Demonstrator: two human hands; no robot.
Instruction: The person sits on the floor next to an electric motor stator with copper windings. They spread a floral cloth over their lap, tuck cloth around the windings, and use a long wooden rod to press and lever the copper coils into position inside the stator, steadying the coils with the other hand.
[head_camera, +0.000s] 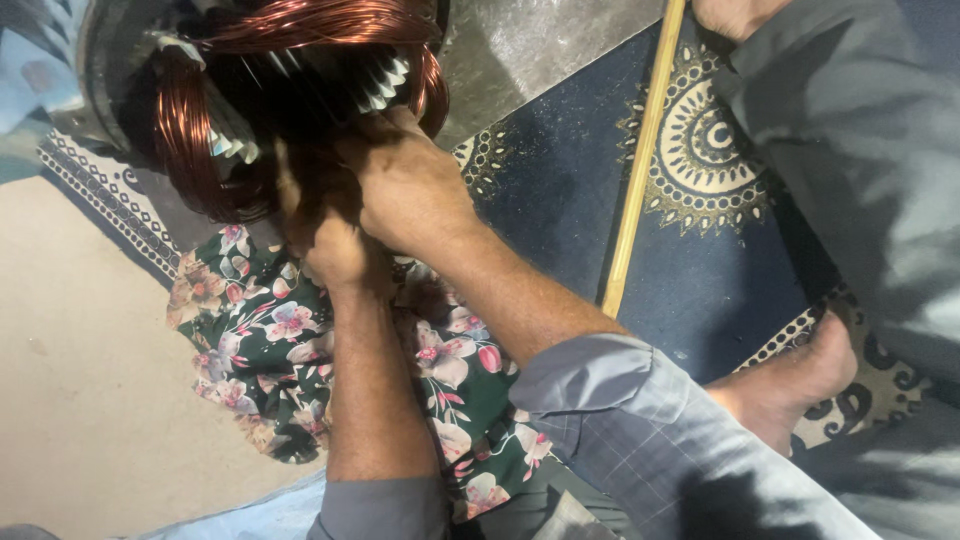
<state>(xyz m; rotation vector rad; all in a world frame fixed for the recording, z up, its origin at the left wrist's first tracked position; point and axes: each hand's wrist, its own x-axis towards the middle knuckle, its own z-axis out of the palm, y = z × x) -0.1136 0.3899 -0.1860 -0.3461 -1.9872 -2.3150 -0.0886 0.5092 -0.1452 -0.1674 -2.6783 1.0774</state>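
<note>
A large motor stator with shiny copper wire coils and white paper slot liners fills the upper left. My left hand is closed at the lower edge of the winding, fingers dug into the dark core. My right hand presses beside it, fingers curled into the copper coils near the liners. What the fingertips grip is hidden in shadow.
A floral cloth lies under my forearms on a dark blue patterned mat. A long wooden stick lies across the mat. My bare foot rests at the right. Bare floor lies left.
</note>
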